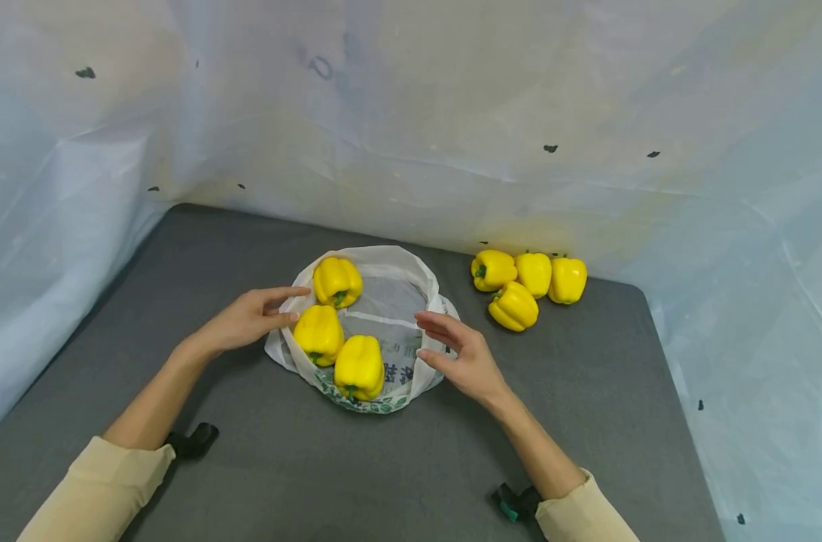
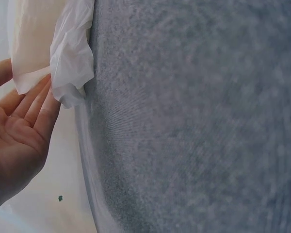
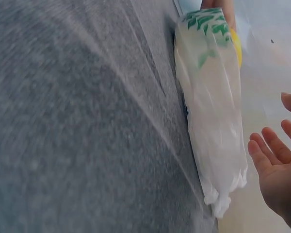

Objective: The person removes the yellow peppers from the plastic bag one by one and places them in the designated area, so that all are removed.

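A white plastic bag (image 1: pixel 431 282) with green leaf print lies with its mouth spread wide on the grey table. Three yellow bell peppers sit along its left side: one at the back (image 1: pixel 337 281), one in the middle (image 1: pixel 319 335) and one at the front (image 1: pixel 360 367). At the left rim is my left hand (image 1: pixel 245 320), its fingers extended and touching the bag; the left wrist view shows white plastic (image 2: pixel 70 53) covering some fingertips. My right hand (image 1: pixel 468 361) hovers by the right rim, fingers spread; the right wrist view shows this hand (image 3: pixel 281 170) apart from the bag.
Several more yellow bell peppers (image 1: pixel 534 274) are clustered on the table (image 1: pixel 573 391) at the back right. Translucent plastic sheeting (image 1: pixel 411 113) rises behind the table and along both sides. Black wrist mounts (image 1: pixel 193 440) show at both sleeves.
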`<state>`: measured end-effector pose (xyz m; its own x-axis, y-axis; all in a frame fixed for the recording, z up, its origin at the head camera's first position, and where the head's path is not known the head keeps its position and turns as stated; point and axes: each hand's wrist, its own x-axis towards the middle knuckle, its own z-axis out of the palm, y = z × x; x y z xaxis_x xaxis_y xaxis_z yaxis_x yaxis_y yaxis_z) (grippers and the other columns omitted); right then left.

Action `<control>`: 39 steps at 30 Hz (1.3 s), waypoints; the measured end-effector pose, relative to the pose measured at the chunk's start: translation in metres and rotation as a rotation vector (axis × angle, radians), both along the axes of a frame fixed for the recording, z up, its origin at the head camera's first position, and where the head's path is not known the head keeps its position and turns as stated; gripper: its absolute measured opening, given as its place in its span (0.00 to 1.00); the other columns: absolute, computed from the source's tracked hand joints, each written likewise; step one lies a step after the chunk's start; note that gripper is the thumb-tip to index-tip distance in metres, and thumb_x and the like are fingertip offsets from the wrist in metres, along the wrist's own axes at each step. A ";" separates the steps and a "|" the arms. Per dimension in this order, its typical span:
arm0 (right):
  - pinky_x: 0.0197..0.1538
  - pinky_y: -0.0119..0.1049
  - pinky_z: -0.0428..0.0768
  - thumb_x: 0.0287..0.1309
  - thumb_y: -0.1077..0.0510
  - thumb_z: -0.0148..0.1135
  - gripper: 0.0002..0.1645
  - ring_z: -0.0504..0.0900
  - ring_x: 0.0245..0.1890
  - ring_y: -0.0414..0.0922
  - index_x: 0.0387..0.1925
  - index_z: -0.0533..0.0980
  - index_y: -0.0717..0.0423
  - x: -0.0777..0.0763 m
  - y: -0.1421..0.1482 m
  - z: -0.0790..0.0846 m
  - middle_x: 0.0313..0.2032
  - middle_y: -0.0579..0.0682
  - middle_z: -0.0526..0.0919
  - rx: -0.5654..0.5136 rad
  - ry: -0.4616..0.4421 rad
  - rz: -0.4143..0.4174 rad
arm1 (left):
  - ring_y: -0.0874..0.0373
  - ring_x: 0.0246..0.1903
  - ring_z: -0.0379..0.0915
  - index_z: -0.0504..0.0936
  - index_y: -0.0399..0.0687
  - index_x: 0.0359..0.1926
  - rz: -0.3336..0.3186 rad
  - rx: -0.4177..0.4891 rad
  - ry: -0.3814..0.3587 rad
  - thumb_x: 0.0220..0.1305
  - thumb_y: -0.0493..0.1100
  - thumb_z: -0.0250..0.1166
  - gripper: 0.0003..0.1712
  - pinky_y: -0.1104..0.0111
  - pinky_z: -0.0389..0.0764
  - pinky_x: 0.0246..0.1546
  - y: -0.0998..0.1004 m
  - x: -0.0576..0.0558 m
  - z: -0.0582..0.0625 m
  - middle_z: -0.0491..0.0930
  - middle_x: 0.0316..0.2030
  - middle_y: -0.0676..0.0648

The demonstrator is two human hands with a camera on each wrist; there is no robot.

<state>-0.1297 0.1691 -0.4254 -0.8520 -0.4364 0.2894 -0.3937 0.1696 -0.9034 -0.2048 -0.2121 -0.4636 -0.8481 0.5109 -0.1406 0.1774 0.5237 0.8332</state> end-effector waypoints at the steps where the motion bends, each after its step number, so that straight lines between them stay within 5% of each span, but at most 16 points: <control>1: 0.61 0.53 0.72 0.55 0.77 0.65 0.31 0.73 0.60 0.65 0.61 0.69 0.77 -0.001 -0.001 -0.003 0.60 0.69 0.74 -0.004 0.000 0.009 | 0.65 0.12 0.45 0.69 0.50 0.71 -0.003 0.000 0.004 0.72 0.49 0.62 0.30 0.70 0.59 0.15 0.000 -0.001 0.000 0.53 0.13 0.57; 9: 0.63 0.51 0.71 0.56 0.74 0.67 0.35 0.72 0.63 0.62 0.66 0.67 0.69 -0.006 -0.010 -0.032 0.64 0.61 0.73 -0.015 -0.022 0.088 | 0.65 0.12 0.44 0.68 0.50 0.72 -0.035 0.019 0.011 0.72 0.48 0.61 0.30 0.69 0.59 0.15 0.001 -0.002 0.004 0.52 0.12 0.56; 16: 0.65 0.46 0.70 0.60 0.63 0.69 0.37 0.71 0.65 0.59 0.69 0.67 0.58 -0.009 -0.024 -0.033 0.65 0.60 0.71 0.105 -0.062 0.159 | 0.65 0.12 0.44 0.68 0.50 0.72 -0.041 0.016 0.022 0.73 0.47 0.61 0.30 0.69 0.60 0.16 -0.002 -0.001 0.004 0.51 0.13 0.56; 24: 0.65 0.41 0.70 0.59 0.57 0.72 0.38 0.69 0.66 0.45 0.68 0.68 0.59 -0.013 -0.041 -0.034 0.67 0.52 0.71 0.250 -0.027 0.222 | 0.65 0.12 0.45 0.68 0.51 0.72 -0.052 -0.004 -0.011 0.72 0.48 0.61 0.30 0.69 0.60 0.16 -0.002 -0.001 0.004 0.50 0.13 0.57; 33: 0.68 0.39 0.65 0.55 0.49 0.75 0.43 0.64 0.70 0.42 0.69 0.69 0.53 -0.006 -0.052 -0.040 0.69 0.54 0.69 0.373 -0.015 0.202 | 0.65 0.12 0.46 0.67 0.48 0.72 -0.063 -0.011 -0.003 0.72 0.47 0.61 0.31 0.69 0.61 0.17 -0.002 -0.001 0.003 0.52 0.13 0.58; 39: 0.65 0.38 0.69 0.54 0.41 0.74 0.45 0.69 0.65 0.39 0.70 0.69 0.47 -0.003 -0.057 -0.042 0.67 0.44 0.71 0.438 -0.051 0.133 | 0.65 0.12 0.46 0.68 0.49 0.72 -0.060 -0.015 0.009 0.72 0.46 0.62 0.30 0.70 0.61 0.17 -0.003 0.000 0.004 0.52 0.13 0.58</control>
